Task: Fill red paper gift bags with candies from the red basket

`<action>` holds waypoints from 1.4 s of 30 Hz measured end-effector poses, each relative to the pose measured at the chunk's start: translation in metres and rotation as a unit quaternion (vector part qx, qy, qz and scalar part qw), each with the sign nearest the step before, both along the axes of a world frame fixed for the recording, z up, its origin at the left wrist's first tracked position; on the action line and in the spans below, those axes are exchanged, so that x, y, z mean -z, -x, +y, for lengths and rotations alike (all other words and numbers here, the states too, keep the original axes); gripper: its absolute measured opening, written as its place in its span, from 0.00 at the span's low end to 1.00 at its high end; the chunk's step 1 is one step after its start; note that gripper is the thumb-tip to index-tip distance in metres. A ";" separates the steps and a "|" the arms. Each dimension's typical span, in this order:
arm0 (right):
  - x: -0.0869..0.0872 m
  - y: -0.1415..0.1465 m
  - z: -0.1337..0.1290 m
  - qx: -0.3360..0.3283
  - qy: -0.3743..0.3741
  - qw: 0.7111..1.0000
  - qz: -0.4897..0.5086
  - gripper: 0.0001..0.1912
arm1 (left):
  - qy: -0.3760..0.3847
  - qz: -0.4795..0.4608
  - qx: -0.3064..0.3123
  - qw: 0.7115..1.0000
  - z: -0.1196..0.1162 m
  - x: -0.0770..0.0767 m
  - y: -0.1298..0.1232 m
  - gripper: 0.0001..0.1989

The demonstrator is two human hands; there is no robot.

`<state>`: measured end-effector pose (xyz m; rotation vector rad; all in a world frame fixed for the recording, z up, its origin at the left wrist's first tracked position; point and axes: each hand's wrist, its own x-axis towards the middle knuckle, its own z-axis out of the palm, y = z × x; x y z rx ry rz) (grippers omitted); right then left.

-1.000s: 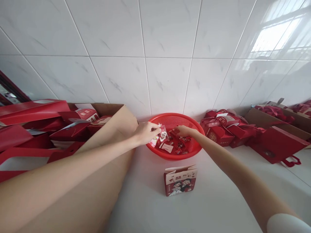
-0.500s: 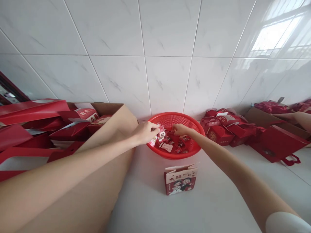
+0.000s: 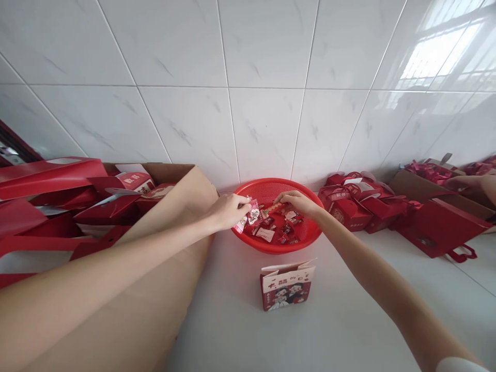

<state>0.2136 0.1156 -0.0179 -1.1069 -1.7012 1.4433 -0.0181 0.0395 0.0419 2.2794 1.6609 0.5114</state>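
Observation:
My left hand (image 3: 228, 212) is over the left rim of a red plastic basket (image 3: 276, 249), its fingers pinched on wrapped candies (image 3: 253, 215) in pink and white wrappers. On the basket's right side, my right hand (image 3: 299, 202) is closed on a slim red-and-gold packet (image 3: 274, 207), held by its right end above the pile. Small red wrapped sweets (image 3: 287, 228) and a pale packet (image 3: 265, 235) lie in the basket. In front of it, a small red-and-white gift box (image 3: 287, 289) with a cartoon couple stands upright, its top flaps open.
On the left, a large cardboard carton (image 3: 182, 232) holds several red boxes (image 3: 112, 206). Closed red gift boxes (image 3: 351, 209) are grouped at the right, beside a larger red box (image 3: 442, 227). Another person's hand (image 3: 470, 182) is at the far right. A tiled wall (image 3: 267, 124) stands behind.
My right hand has lifted slightly from the sweets and now has the slim red-and-gold packet in its fingers. My left hand, still gripping the candies, has shifted slightly left.

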 end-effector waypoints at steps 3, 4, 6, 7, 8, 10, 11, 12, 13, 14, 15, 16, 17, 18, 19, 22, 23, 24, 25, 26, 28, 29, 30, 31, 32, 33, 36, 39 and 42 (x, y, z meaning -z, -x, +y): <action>-0.005 0.001 -0.011 -0.010 0.000 0.999 0.046 0.08 | 0.009 0.014 -0.001 1.000 0.000 0.000 0.000 0.17; -0.006 0.002 -0.015 -0.011 -0.001 0.998 0.068 0.08 | 0.013 0.016 -0.001 1.000 0.000 0.000 0.000 0.17; -0.009 0.003 -0.021 -0.012 0.000 0.994 0.112 0.11 | 0.020 0.013 0.000 1.000 0.001 0.001 0.000 0.16; -0.010 0.004 -0.023 -0.012 0.003 0.991 0.132 0.12 | 0.021 0.008 0.001 1.000 0.001 0.001 0.000 0.16; -0.012 0.005 -0.025 -0.011 0.006 0.989 0.146 0.13 | 0.023 0.004 0.003 1.000 0.001 0.001 0.000 0.16; -0.014 0.006 -0.029 -0.016 0.012 0.986 0.168 0.14 | 0.028 -0.002 0.007 1.000 0.001 0.000 0.000 0.17; -0.014 0.008 -0.031 -0.021 0.013 0.984 0.176 0.14 | 0.031 -0.004 0.009 0.999 0.000 0.000 -0.001 0.17; -0.015 0.009 -0.032 -0.027 0.012 0.983 0.182 0.15 | 0.033 -0.006 0.010 0.999 0.000 0.000 -0.001 0.17; -0.015 0.010 -0.033 -0.034 0.011 0.982 0.185 0.15 | 0.035 -0.009 0.011 0.999 0.000 0.000 -0.001 0.17; -0.015 0.011 -0.035 -0.040 0.009 0.981 0.188 0.16 | 0.035 -0.013 0.011 0.999 -0.001 0.000 -0.002 0.17; -0.014 0.013 -0.036 -0.046 0.007 0.981 0.189 0.16 | 0.035 -0.019 0.010 0.999 -0.001 0.000 -0.002 0.17; -0.013 0.014 -0.036 -0.051 0.006 0.980 0.190 0.16 | 0.036 -0.026 0.011 0.999 -0.001 0.000 -0.002 0.17; -0.012 0.015 -0.037 -0.056 0.005 0.980 0.191 0.17 | 0.039 -0.035 0.015 0.999 -0.001 0.000 -0.002 0.17; -0.011 0.017 -0.038 -0.061 0.005 0.979 0.192 0.17 | 0.043 -0.044 0.021 0.998 -0.001 0.001 -0.002 0.17; -0.009 0.018 -0.039 -0.067 0.005 0.979 0.193 0.18 | 0.047 -0.053 0.029 0.997 -0.001 0.001 -0.002 0.17; -0.004 0.020 -0.041 -0.080 0.001 0.977 0.197 0.21 | 0.051 -0.067 0.058 0.995 -0.001 0.003 -0.002 0.18; -0.003 0.021 -0.042 -0.081 0.001 0.977 0.198 0.21 | 0.049 -0.068 0.063 0.995 -0.001 0.004 -0.002 0.18; -0.003 0.021 -0.043 -0.081 0.002 0.976 0.201 0.21 | 0.045 -0.068 0.066 0.995 0.000 0.004 -0.002 0.19; -0.002 0.022 -0.044 -0.078 0.005 0.975 0.206 0.22 | 0.040 -0.067 0.064 0.995 0.000 0.004 -0.002 0.19; -0.001 0.023 -0.045 -0.074 0.006 0.975 0.211 0.22 | 0.037 -0.068 0.060 0.995 -0.001 0.004 -0.002 0.19; 0.000 0.025 -0.047 -0.062 0.005 0.974 0.220 0.22 | 0.042 -0.076 0.054 0.995 -0.001 0.003 -0.002 0.20; 0.000 0.026 -0.047 -0.056 0.001 0.972 0.226 0.21 | 0.048 -0.083 0.053 0.994 -0.002 0.003 -0.002 0.20; 0.001 0.027 -0.048 -0.050 -0.004 0.971 0.234 0.21 | 0.055 -0.089 0.053 0.993 -0.002 0.002 -0.002 0.20; 0.002 0.029 -0.048 -0.047 -0.008 0.969 0.242 0.21 | 0.061 -0.094 0.053 0.992 -0.002 0.002 -0.002 0.19; 0.002 0.030 -0.049 -0.044 -0.010 0.967 0.249 0.21 | 0.065 -0.097 0.052 0.992 -0.002 0.002 -0.002 0.19; 0.002 0.031 -0.049 -0.041 -0.012 0.966 0.254 0.21 | 0.067 -0.100 0.051 0.991 -0.002 0.003 -0.002 0.19; 0.001 0.033 -0.051 -0.037 -0.014 0.967 0.252 0.21 | 0.063 -0.108 0.046 0.991 -0.001 0.005 -0.001 0.21; -0.004 0.031 -0.052 -0.048 -0.011 0.968 0.246 0.22 | 0.057 -0.112 0.040 0.991 -0.001 0.006 -0.003 0.20; -0.012 0.022 -0.048 -0.066 -0.011 0.971 0.231 0.22 | 0.047 -0.108 0.016 0.993 -0.003 0.004 -0.005 0.19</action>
